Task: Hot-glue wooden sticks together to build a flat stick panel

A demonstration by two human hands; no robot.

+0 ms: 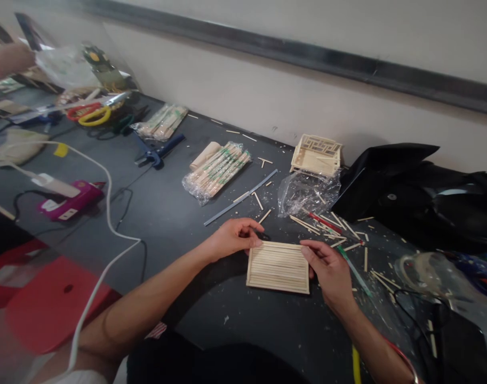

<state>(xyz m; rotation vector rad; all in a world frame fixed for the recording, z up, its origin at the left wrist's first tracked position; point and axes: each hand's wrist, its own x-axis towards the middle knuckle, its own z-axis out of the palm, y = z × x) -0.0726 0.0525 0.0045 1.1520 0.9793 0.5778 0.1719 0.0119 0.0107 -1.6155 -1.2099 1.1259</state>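
Note:
A rectangular panel of thin wooden sticks (pixel 279 268), framed at its edges, is held between both hands above the dark table. My left hand (pixel 235 237) grips its upper left corner, the thumb on the front face. At the upper right corner, my right hand (pixel 327 266) pinches the panel between thumb and fingers. Loose sticks (pixel 305 224) and a red tool (pixel 325 222) lie beyond my right hand. Farther back, near the wall, stands a small wooden stick structure (pixel 317 154), with a crumpled clear bag (pixel 307 192) before it.
Wrapped stick bundles (pixel 219 173), a grey strip (pixel 241 197) and blue clippers (pixel 157 152) lie on the table (pixel 167 192). A white cable (pixel 109 205) crosses the left side near a purple power adapter (pixel 73 200). A black bag (pixel 419 197) is at right. Another person's hand (pixel 9 61) is far left.

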